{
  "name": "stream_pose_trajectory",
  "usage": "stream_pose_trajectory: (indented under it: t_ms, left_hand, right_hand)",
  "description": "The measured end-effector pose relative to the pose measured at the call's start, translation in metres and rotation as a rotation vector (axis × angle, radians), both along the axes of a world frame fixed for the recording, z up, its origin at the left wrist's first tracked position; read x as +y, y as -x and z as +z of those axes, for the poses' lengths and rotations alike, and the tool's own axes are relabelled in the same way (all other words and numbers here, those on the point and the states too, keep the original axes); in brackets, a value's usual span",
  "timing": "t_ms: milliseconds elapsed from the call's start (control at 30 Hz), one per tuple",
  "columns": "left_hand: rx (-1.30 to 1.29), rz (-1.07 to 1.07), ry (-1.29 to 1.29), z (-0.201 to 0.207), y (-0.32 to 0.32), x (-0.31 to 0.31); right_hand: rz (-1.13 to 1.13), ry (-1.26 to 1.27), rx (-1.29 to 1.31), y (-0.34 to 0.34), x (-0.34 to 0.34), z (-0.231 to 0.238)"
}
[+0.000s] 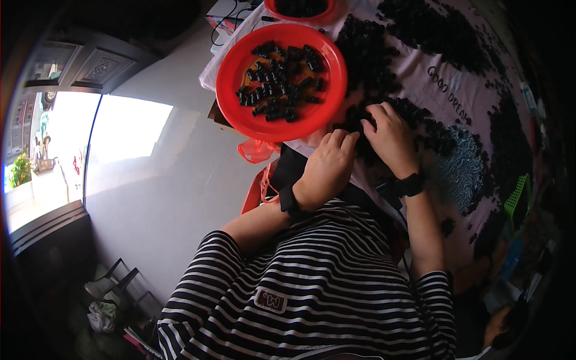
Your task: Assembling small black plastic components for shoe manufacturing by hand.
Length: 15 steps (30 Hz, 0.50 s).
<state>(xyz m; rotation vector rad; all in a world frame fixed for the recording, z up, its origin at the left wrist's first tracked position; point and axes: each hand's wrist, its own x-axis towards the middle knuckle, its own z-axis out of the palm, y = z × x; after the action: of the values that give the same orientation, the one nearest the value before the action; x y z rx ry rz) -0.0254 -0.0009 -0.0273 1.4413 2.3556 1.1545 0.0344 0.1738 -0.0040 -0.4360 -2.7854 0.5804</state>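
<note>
My left hand [330, 165] is just beyond the near edge of the table, with its fingers bent and pressed together. Whatever is between its fingertips is hidden from here. To its right, my right hand [391, 139] reaches over a pile of small black parts [420, 117], its thumb and fingers bent and apart. The two hands are close but not touching. Beyond them, a round red plate [231, 66] bears many short black pieces [273, 78], which look like ribbed cylinders, some in rows.
A second red dish [300, 17] of black parts stands at the far edge. More black heaps [444, 36] cover the pale pink tablecloth [414, 66]. A pile of small bluish-silver pieces [465, 168] lies right, near a green basket [517, 198]. A person [497, 327] is at lower right.
</note>
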Motion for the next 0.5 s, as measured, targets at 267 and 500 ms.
stream_pose_trajectory:
  t_ms: [267, 500]
  left_hand:
    - [0.011, -0.033, -0.032, 0.0005, -0.0047, -0.0053]
    - [-0.008, -0.036, -0.016, 0.0032, -0.0019, -0.003]
  right_hand:
    - [0.008, -0.137, -0.058, 0.0058, 0.0012, -0.0032]
    - [0.057, -0.217, -0.036, 0.0049, 0.0031, -0.0049]
